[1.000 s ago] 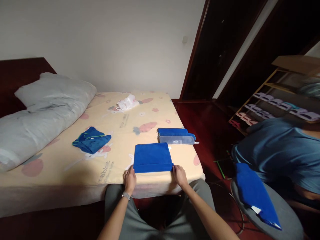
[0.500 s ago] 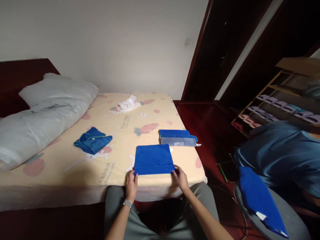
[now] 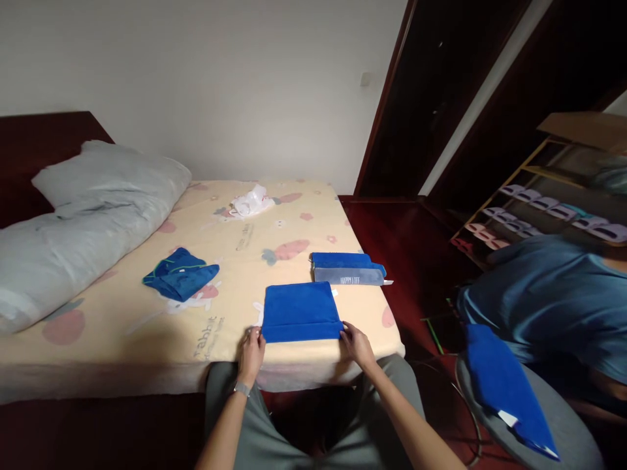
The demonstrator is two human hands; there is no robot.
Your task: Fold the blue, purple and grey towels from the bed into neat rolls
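A folded blue towel (image 3: 301,307) lies flat near the front edge of the bed, with a crease running across its near part. My left hand (image 3: 252,352) pinches its near left corner between thumb and fingers. At the near right corner, my right hand (image 3: 356,344) has its fingers closed on the towel's edge. Just beyond sits a folded blue cloth with a grey band (image 3: 349,276) that reads "HAPPY LIFE". Further left rests a crumpled darker blue cloth (image 3: 182,275) with green edging.
A white plastic bag (image 3: 252,201) lies toward the wall, and a grey quilt (image 3: 98,209) is heaped at left. To the right, a person in a blue shirt (image 3: 543,294) is beside a round grey stool (image 3: 571,418) bearing another blue cloth (image 3: 509,385). Behind stands a shoe rack (image 3: 526,170).
My left hand has shifted slightly left and away from me at the towel's corner. My right hand has moved slightly to the right. The towel lies almost unchanged.
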